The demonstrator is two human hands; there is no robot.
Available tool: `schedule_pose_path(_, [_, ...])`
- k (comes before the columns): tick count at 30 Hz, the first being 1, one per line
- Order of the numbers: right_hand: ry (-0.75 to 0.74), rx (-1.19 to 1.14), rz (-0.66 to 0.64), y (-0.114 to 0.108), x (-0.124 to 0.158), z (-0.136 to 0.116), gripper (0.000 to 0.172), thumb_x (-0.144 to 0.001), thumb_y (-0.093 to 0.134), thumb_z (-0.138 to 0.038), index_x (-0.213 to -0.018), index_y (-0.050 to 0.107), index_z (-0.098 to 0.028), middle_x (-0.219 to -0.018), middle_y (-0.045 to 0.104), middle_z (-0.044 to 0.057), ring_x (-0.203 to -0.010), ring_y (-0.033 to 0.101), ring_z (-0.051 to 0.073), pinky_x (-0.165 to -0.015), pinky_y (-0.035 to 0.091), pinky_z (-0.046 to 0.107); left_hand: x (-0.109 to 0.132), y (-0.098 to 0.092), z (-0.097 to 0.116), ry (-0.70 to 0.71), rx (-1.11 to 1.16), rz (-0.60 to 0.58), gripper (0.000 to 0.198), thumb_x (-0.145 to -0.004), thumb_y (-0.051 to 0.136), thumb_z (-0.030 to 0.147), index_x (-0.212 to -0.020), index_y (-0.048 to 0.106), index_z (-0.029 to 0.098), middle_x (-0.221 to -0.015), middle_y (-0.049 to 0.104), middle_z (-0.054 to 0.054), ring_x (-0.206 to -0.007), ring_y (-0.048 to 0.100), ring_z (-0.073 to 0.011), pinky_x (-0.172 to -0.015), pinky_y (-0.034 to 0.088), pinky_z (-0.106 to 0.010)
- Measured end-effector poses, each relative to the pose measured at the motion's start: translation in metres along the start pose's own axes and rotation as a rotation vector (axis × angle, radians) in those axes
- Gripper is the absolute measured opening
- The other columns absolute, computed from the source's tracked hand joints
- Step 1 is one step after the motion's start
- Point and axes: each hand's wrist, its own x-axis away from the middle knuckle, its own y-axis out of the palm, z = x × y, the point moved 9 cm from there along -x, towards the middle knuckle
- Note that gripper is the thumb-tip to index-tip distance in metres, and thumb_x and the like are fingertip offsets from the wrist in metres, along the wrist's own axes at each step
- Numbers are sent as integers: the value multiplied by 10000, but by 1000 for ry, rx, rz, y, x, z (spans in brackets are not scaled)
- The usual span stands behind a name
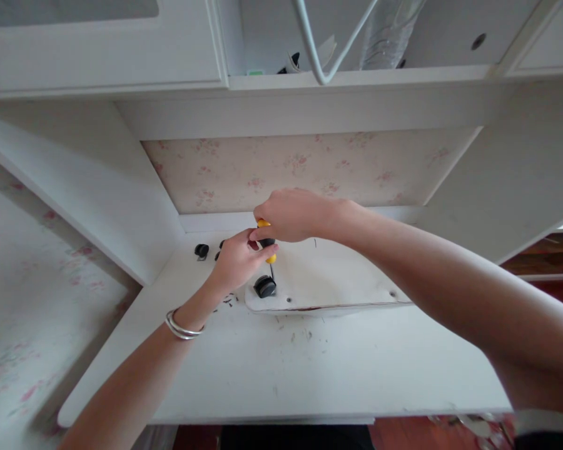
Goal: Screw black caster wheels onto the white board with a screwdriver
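Both hands grip a yellow and black screwdriver (267, 242), held nearly upright. My right hand (294, 215) wraps the top of its handle from above. My left hand (241, 255) pinches the lower part of the handle. The shaft runs down to a black caster wheel (265, 286), which sits at the front left corner of a white board (338, 282). Whether the tip sits in a screw cannot be made out. A loose black caster (201, 251) lies to the left, and others are partly hidden behind my left hand.
Small dark screws (229, 300) lie scattered on the white desk (244, 369). White side panels and a floral wall (272, 172) enclose the desk. Above hangs a shelf (356, 78) with a pale bent rod (323, 72) and a clear plastic item (388, 37).
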Motion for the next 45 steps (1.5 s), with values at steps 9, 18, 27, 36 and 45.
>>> schedule_pose_path(9, [-39,20,-15,0,4,-2,423,-890,484,-504,-950,733,-168,-873,709,154,-738,636,256,-542,334,317,-2,4,-6,-27,188,-49,401,-707,756,508,-919,588,212,-795,663,-6,-692,595,-156,-628,427,-274])
schedule_pose_path(18, [-149,-96,-43,5,11,-5,334,-873,538,-376,-1147,683,-252,-1040,726,91,-827,641,216,-581,361,291,-1,10,4,-16,199,-191,312,-774,685,483,-903,674,198,-804,707,-29,-724,621,-181,-658,433,-288])
schedule_pose_path(27, [-3,72,17,-3,11,-1,478,-914,478,-536,-923,749,-142,-873,706,185,-824,660,297,-583,383,327,-1,3,3,-76,-53,10,405,-680,749,576,-795,608,214,-562,503,55,-529,471,-132,-535,322,-266])
schedule_pose_path(36, [-95,-35,-34,5,18,7,319,-909,530,-403,-1148,632,-220,-1009,705,108,-798,639,230,-562,352,293,-6,16,-11,-20,276,-250,351,-751,709,508,-910,681,197,-754,644,-7,-656,528,-143,-603,370,-260])
schedule_pose_path(45, [-48,227,90,-6,9,-4,356,-970,412,-294,-933,737,-156,-889,717,173,-900,666,290,-675,440,350,-2,12,-5,-68,41,-59,433,-693,740,564,-938,697,208,-618,567,43,-538,453,-119,-516,308,-256])
